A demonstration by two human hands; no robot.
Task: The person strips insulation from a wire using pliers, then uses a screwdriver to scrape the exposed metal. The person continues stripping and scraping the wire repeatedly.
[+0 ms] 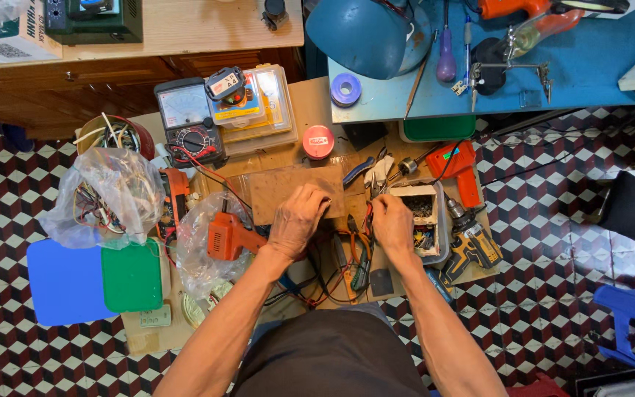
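Note:
My left hand (297,219) lies fingers-down on the near right corner of a brown cardboard sheet (281,190) on the low work board. What it may hold under the fingers is hidden. My right hand (393,223) is curled next to a small white box of screws and parts (422,213), beside pliers (361,254) with coloured handles. Whether it pinches something small I cannot make out.
An orange glue gun (228,237) lies left of my left hand. An analog multimeter (188,121), red tape roll (318,141), orange tool (457,165) and yellow-black drill (472,246) ring the board. Plastic bags of wires (104,195) sit left. A blue lamp (365,33) hangs above.

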